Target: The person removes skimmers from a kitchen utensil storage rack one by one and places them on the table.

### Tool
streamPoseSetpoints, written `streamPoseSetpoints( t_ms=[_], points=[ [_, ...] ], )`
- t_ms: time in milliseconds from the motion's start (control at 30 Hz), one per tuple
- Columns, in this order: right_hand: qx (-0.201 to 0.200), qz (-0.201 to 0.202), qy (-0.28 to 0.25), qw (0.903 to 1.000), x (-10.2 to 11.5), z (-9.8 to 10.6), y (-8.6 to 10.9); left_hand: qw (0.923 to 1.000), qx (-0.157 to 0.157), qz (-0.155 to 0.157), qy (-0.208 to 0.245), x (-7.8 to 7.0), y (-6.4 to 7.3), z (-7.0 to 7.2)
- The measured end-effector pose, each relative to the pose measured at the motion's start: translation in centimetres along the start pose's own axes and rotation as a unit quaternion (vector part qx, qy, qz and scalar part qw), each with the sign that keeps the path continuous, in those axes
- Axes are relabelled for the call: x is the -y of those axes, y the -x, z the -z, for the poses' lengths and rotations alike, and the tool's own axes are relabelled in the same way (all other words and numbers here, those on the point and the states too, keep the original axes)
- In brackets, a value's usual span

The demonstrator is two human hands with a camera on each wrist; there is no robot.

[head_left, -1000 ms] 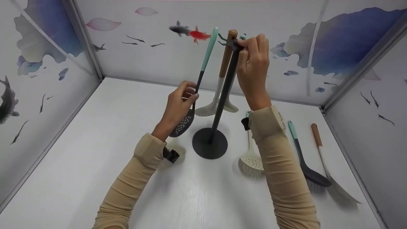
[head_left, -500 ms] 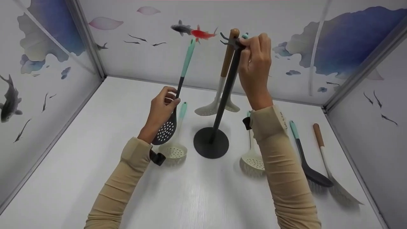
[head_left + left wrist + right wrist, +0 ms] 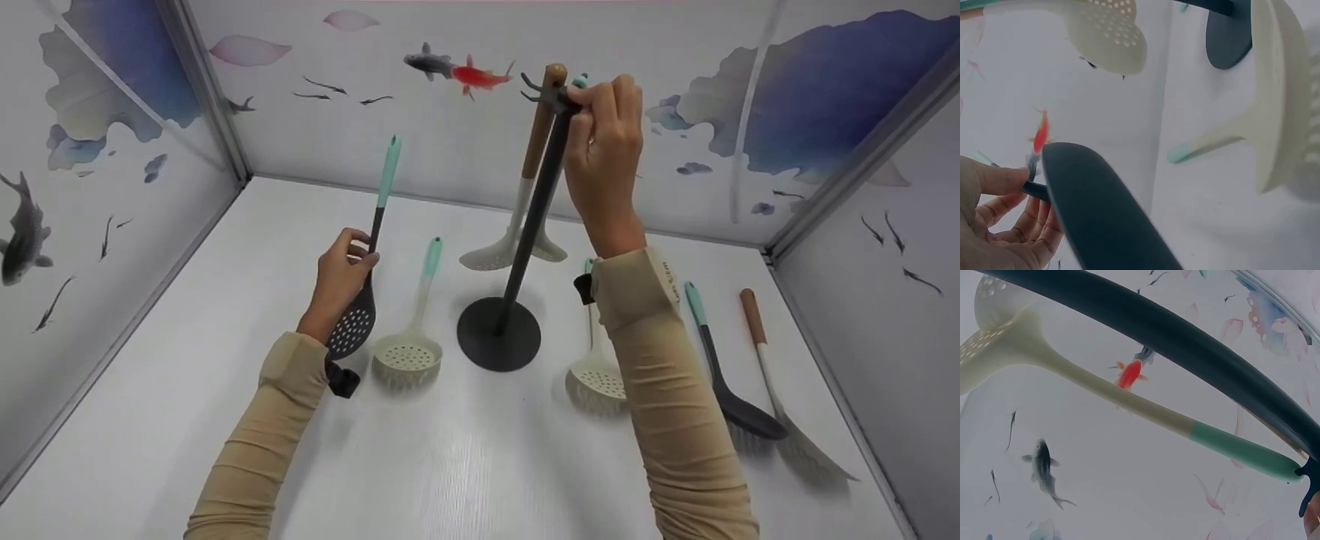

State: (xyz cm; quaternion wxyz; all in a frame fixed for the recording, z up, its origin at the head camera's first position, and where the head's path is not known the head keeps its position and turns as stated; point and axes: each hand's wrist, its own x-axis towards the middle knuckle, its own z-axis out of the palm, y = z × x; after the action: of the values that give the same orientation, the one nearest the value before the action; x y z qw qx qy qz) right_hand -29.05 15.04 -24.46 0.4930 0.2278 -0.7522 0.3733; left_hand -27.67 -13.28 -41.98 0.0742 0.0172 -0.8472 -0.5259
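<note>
On the head view: left hand [image 3: 341, 274] pinches the dark skimmer [image 3: 352, 326] by its neck, upright, teal handle up, left of the stand [image 3: 525, 225]. Right hand [image 3: 604, 161] grips the stand's hook top. Advice: keep the stand braced and the skimmer vertical. White desk [image 3: 225, 360] carries more spoons; fish-print walls on three sides.

Left wrist: fingers [image 3: 1005, 180] curl round the skimmer neck, dark bowl [image 3: 1100, 208] close up.

Right wrist: stand pole [image 3: 1157, 332] and a hung cream spoon [image 3: 1100, 391]; hand barely visible.

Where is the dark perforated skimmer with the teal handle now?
In the head view, the dark perforated skimmer is held upright by the left hand, left of the cream skimmer.
</note>
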Motion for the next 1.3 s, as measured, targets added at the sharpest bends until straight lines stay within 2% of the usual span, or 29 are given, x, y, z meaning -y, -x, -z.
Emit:
streamPoseSetpoints(
  t_ms=[433, 667, 933, 1033, 1167, 1300],
  points=[
    [-0.002, 0.002, 0.002, 1.0, 0.0, 0.1, 0.0, 0.9956, 0.019, 0.082, -0.042, 4.0, -1.0, -0.3],
    [0.0, 0.003, 0.005, 1.0, 0.0, 0.0, 0.0, 0.9926, 0.028, 0.109, -0.045, 5.5, -1.2, -0.5],
    [-0.005, 0.005, 0.006, 1.0, -0.1, 0.0, -0.1, 0.9877, 0.073, 0.112, -0.08, 6.3, -1.0, -0.6],
    [-0.008, 0.006, 0.004, 0.9999, -0.1, 0.1, -0.2, 0.9847, 0.099, 0.116, -0.085, 6.3, -1.1, -0.8],
    [-0.005, 0.005, 0.003, 1.0, -0.1, 0.1, -0.1, 0.975, 0.144, 0.132, -0.106, 6.4, -1.2, -0.9],
    [-0.001, 0.005, -0.003, 1.0, -0.1, 0.1, -0.1, 0.9637, 0.181, 0.125, -0.151, 6.4, -1.2, -1.0]
  ],
)
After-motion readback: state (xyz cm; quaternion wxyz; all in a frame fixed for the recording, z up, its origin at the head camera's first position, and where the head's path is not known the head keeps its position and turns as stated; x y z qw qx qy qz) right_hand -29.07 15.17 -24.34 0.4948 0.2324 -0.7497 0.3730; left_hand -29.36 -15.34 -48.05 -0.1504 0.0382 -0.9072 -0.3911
